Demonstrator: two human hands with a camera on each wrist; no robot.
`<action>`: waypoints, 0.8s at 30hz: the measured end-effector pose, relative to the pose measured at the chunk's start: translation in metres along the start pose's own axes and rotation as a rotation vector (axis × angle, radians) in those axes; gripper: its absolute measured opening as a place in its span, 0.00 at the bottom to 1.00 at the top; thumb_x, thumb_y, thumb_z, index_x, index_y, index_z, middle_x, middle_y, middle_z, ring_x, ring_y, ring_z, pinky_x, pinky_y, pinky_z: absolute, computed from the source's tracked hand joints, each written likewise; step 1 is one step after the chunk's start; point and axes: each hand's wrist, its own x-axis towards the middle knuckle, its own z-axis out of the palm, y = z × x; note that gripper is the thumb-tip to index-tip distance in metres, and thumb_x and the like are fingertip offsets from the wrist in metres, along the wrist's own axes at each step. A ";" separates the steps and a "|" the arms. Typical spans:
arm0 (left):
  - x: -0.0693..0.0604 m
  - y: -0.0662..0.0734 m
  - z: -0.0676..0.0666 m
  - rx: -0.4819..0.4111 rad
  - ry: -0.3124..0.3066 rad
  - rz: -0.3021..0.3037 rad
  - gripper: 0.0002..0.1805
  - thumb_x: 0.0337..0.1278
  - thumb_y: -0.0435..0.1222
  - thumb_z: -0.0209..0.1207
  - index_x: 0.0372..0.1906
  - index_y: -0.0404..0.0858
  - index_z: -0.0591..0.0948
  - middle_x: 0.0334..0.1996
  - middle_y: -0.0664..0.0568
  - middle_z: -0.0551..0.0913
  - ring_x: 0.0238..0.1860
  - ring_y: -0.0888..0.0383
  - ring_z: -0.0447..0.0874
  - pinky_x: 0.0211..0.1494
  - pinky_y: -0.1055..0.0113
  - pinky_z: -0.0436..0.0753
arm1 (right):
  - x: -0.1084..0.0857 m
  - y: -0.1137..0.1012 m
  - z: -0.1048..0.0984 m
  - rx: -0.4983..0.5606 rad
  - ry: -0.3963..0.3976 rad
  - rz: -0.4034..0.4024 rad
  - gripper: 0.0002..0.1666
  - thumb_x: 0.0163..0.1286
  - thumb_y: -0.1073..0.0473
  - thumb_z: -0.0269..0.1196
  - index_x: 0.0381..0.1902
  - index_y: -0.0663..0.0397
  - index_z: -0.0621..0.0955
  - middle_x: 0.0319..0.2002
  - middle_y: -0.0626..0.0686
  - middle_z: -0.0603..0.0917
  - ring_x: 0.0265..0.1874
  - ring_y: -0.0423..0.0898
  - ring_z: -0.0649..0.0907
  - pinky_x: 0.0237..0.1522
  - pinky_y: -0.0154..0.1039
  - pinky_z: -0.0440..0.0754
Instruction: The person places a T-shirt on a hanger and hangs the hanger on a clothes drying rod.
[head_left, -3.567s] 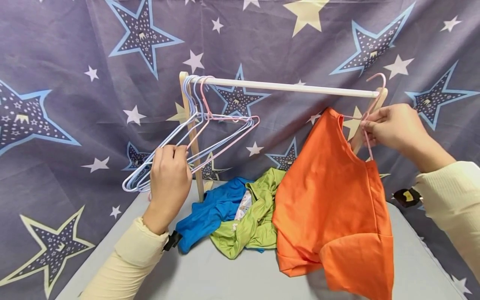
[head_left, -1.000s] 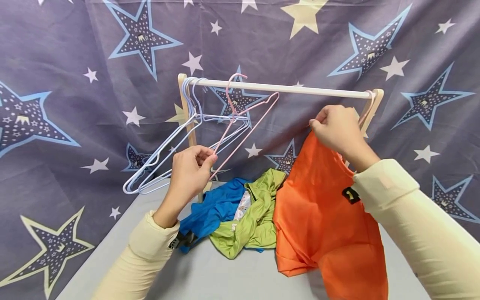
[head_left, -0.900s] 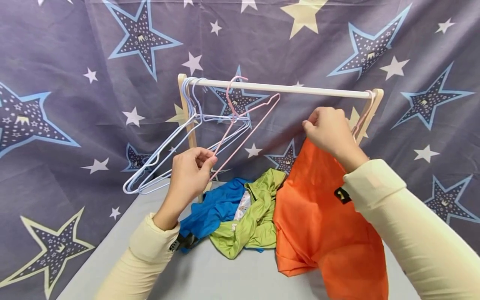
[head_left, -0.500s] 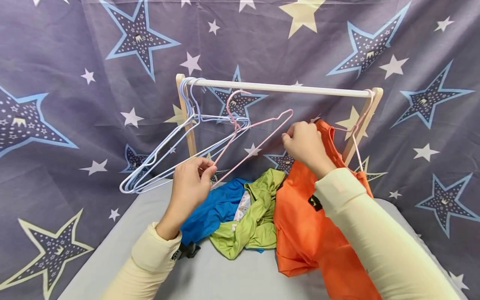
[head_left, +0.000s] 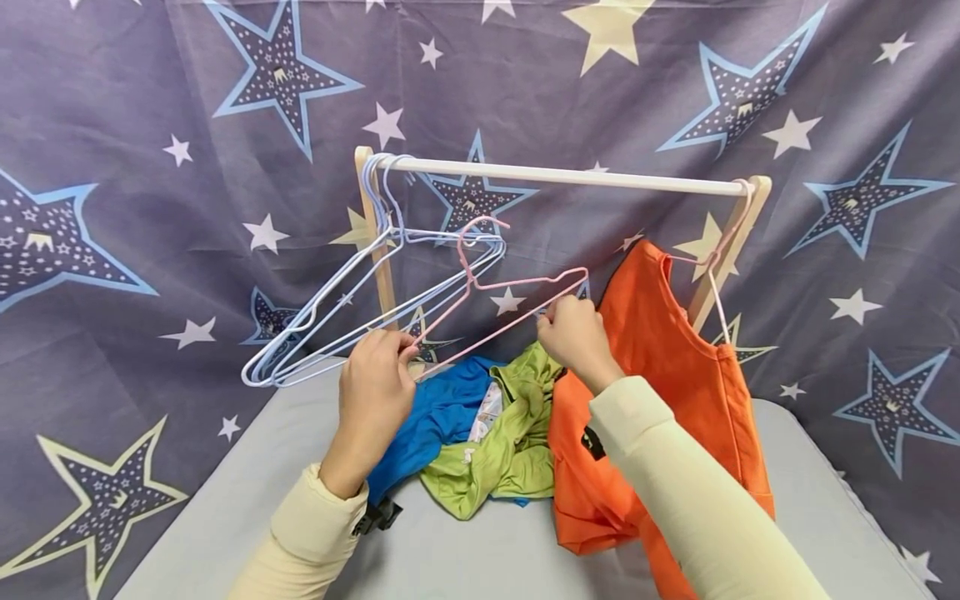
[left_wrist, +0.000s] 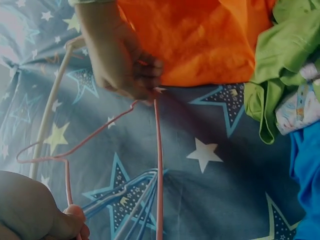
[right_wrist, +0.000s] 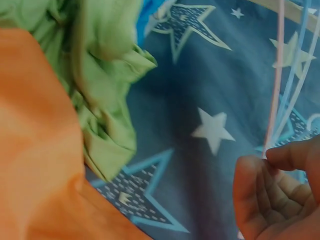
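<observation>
My left hand (head_left: 375, 400) pinches the left arm of an unladen pink hanger (head_left: 517, 282), held in front of and below the white rail (head_left: 562, 174). Near the hanger's right corner, my right hand (head_left: 577, 337) pinches its lower bar. The right wrist view has the pink wire (right_wrist: 276, 75) ending between thumb and fingers of that hand (right_wrist: 280, 195). Both my left hand (left_wrist: 35, 210) and right hand (left_wrist: 120, 65) are at the hanger (left_wrist: 159, 165) in the left wrist view. Right of them, an orange garment (head_left: 675, 375) hangs on another pink hanger (head_left: 718, 300).
Several pale blue and white hangers (head_left: 258, 381) hang at the rail's left end. A crumpled blue garment (head_left: 442, 417) and a green one (head_left: 465, 475) lie on the grey surface (head_left: 442, 558) below. A star-patterned cloth (head_left: 600, 108) covers the back.
The orange garment's hanger went onto the rail's right end. My left hand took the pink hanger off the rail and lowered it. My right hand moved left and down and took hold of it.
</observation>
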 end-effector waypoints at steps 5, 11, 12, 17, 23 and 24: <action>-0.004 -0.004 -0.001 0.024 0.009 -0.007 0.02 0.64 0.27 0.63 0.37 0.31 0.86 0.32 0.43 0.84 0.38 0.41 0.82 0.38 0.46 0.80 | -0.010 0.008 0.024 0.083 -0.066 0.032 0.32 0.72 0.56 0.61 0.07 0.46 0.65 0.08 0.44 0.60 0.12 0.47 0.69 0.24 0.42 0.68; -0.010 -0.007 0.004 0.019 0.001 -0.004 0.02 0.61 0.26 0.65 0.37 0.32 0.86 0.32 0.42 0.85 0.37 0.41 0.83 0.38 0.46 0.80 | -0.018 0.021 0.052 0.071 -0.098 0.041 0.31 0.71 0.57 0.62 0.07 0.46 0.66 0.09 0.44 0.63 0.15 0.49 0.73 0.27 0.45 0.72; -0.011 -0.008 0.004 0.021 -0.001 -0.001 0.02 0.60 0.25 0.65 0.37 0.32 0.86 0.32 0.42 0.85 0.36 0.41 0.82 0.38 0.46 0.80 | -0.019 0.023 0.057 0.048 -0.095 0.033 0.31 0.70 0.58 0.62 0.07 0.46 0.66 0.09 0.44 0.64 0.17 0.49 0.73 0.28 0.45 0.72; -0.018 -0.011 0.008 0.043 -0.003 0.000 0.02 0.57 0.25 0.66 0.35 0.32 0.86 0.30 0.44 0.83 0.35 0.42 0.82 0.35 0.46 0.80 | -0.025 0.025 0.079 -0.021 -0.120 0.023 0.32 0.70 0.57 0.64 0.07 0.46 0.66 0.10 0.45 0.62 0.16 0.49 0.73 0.24 0.46 0.70; -0.024 -0.016 0.010 0.053 -0.023 -0.019 0.03 0.56 0.25 0.66 0.35 0.33 0.86 0.29 0.46 0.83 0.34 0.43 0.82 0.34 0.48 0.80 | -0.033 0.020 0.100 -0.062 -0.200 0.032 0.30 0.72 0.54 0.67 0.12 0.47 0.67 0.12 0.47 0.63 0.15 0.49 0.75 0.23 0.44 0.73; -0.025 -0.016 0.010 0.054 -0.024 -0.021 0.03 0.56 0.25 0.67 0.35 0.33 0.86 0.29 0.46 0.83 0.34 0.43 0.82 0.34 0.48 0.80 | -0.035 0.019 0.103 -0.061 -0.212 0.038 0.29 0.72 0.54 0.67 0.13 0.48 0.68 0.13 0.47 0.64 0.15 0.49 0.75 0.23 0.44 0.73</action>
